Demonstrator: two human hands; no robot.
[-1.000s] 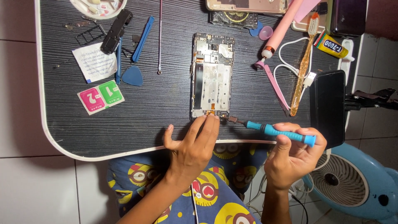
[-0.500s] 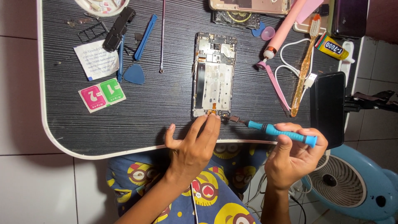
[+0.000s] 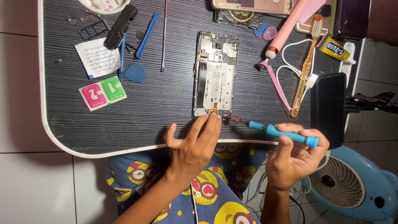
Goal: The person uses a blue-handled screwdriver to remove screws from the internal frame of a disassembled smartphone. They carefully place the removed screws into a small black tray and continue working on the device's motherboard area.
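- blue pry stick [image 3: 146,30] and a blue triangle pick [image 3: 135,72] near the table's far left
- pink and green wipe packets [image 3: 103,93] side by side, white paper sachet [image 3: 98,57] just above them
- thin metal rod [image 3: 165,35] lying straight
- amber toothbrush [image 3: 306,68] next to a white cable [image 3: 290,58]
- dark phone [image 3: 328,108] at the right edge
- light blue fan [image 3: 352,186] down on the floor

My right hand [image 3: 292,159] grips the screwdriver's [image 3: 282,132] ribbed blue rubbery handle; its tip is bare metal; the opened phone [image 3: 215,74] shows dull metal plating; the table [image 3: 166,103] is matt, finely ridged black.
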